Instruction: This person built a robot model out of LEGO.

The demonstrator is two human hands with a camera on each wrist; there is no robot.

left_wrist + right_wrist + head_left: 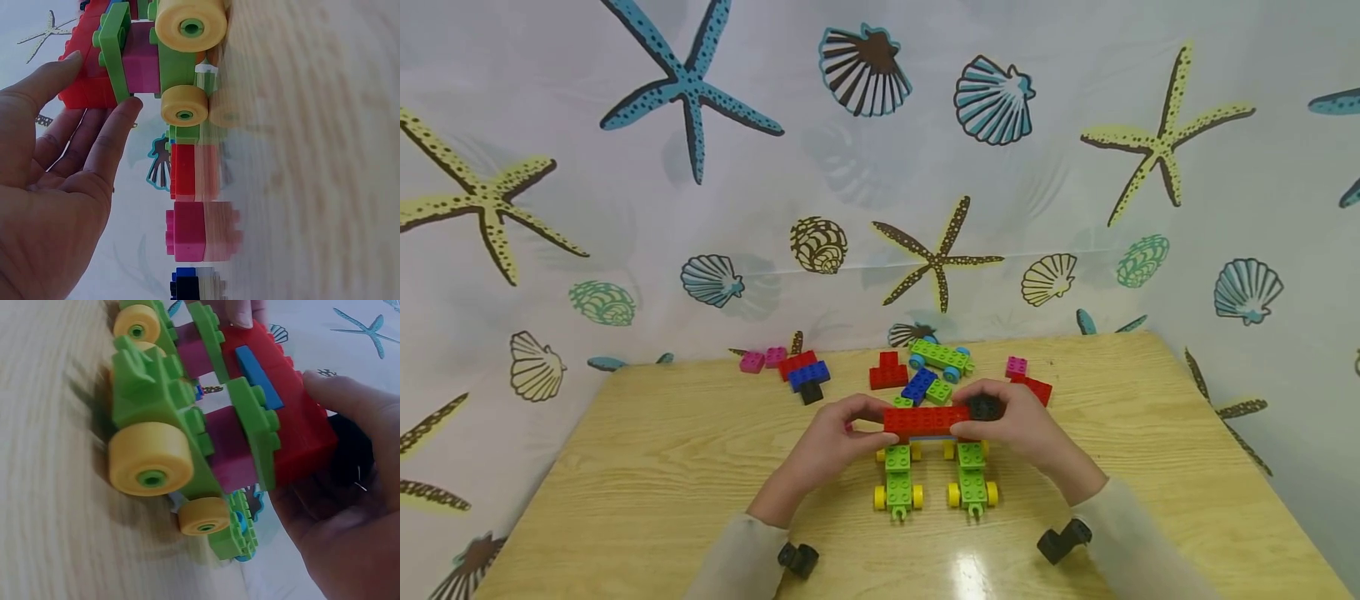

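A long row of red bricks (925, 422) lies across two green wheeled bases (898, 482) with yellow wheels. My left hand (842, 432) grips the left end of that row, thumb on the near side and fingers behind. At the other end my right hand (1021, 421) pinches the red row the same way. Beside the right fingers is a black brick (985, 407); whether it is attached is hidden. Under the row, a flat blue brick (259, 375) shows between the bases. Each base carries a purple brick (231, 442) topped by a green brick (255, 428).
Behind the hands stands a green car base with blue wheels (940, 356). Around it lie red bricks (889, 372), a blue brick (919, 386) and a pink brick (1017, 367). Farther left sit pink bricks (752, 362) and a stack with blue (808, 377). A patterned cloth (880, 183) hangs behind.
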